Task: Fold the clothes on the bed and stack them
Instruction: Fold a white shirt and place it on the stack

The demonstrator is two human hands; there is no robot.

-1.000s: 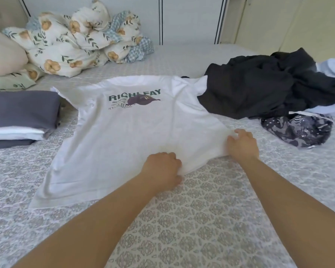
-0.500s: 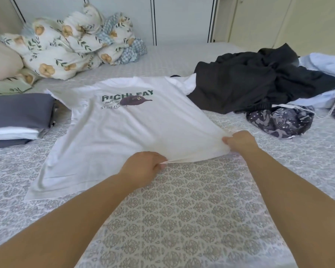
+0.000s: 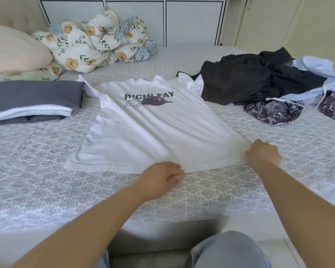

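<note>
A white T-shirt (image 3: 153,132) is spread print-side up on the bed (image 3: 201,194), its collar turned away from the person and its hem nearest to them. The hem is pinched by the left hand (image 3: 161,178) near its middle, fingers curled onto the cloth. The right corner of the hem is gripped by the right hand (image 3: 263,155), fingers closed round the fabric. Between the two hands the cloth is drawn taut, and long creases are seen running up toward the print. The left corner of the hem lies flat on the bed, unheld.

To the left of the shirt, a stack (image 3: 31,101) of folded grey and white items is seen on the bed, just beside the shirt's left sleeve. To the right, a heap of black clothes (image 3: 255,78) lies unfolded, with the shirt's right sleeve reaching to its edge. A patterned dark garment (image 3: 273,112) is seen in front of that heap, and pale blue cloth (image 3: 317,68) behind it at the right edge.

At the head of the bed a floral quilt (image 3: 89,41) is bundled beside a pink pillow (image 3: 14,49). The person's knee (image 3: 228,250) in light blue trousers is visible at the bottom edge.
</note>
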